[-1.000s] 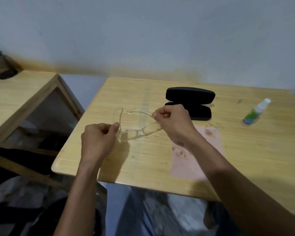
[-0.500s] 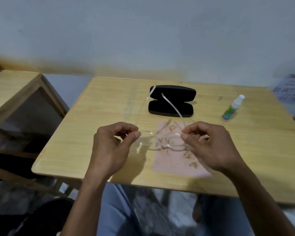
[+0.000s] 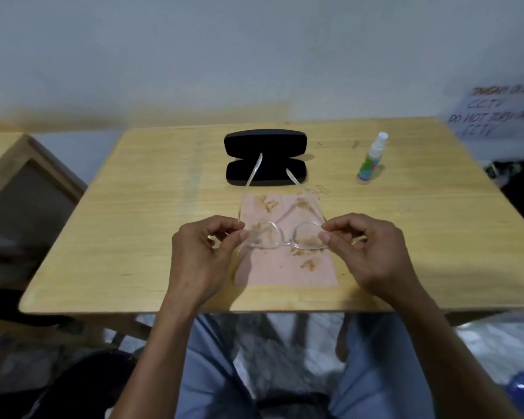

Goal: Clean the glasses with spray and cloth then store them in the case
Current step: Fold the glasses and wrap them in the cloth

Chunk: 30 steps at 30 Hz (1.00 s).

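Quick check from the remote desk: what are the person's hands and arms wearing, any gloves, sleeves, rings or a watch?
Nothing shows on them. The left hand and right hand are bare, without gloves, and no rings are visible on the fingers. Both forearms are uncovered down to the bottom edge of the picture: no sleeves, watch or bands in view.

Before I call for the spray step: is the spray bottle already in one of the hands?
No: the spray bottle stands alone on the table, while left hand and right hand both pinch the glasses.
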Tool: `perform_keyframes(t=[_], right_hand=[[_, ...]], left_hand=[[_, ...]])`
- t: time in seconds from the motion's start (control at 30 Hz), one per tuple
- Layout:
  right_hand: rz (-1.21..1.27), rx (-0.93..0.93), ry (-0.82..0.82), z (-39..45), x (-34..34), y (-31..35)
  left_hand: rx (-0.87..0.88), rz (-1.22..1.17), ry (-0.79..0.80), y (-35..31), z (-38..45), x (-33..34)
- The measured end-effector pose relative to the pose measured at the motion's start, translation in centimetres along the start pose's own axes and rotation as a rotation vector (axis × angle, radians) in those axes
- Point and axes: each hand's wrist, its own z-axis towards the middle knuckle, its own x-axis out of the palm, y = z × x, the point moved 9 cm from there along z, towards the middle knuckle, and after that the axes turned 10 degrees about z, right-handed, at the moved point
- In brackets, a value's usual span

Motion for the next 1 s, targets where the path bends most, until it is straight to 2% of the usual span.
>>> perform_keyframes(t=[1.0], right_hand=[[-0.068, -0.039, -0.017, 0.22, 0.03, -0.07]], left_hand=[[-0.019, -0.006, 0.024, 0.76, 0.25, 0.85]])
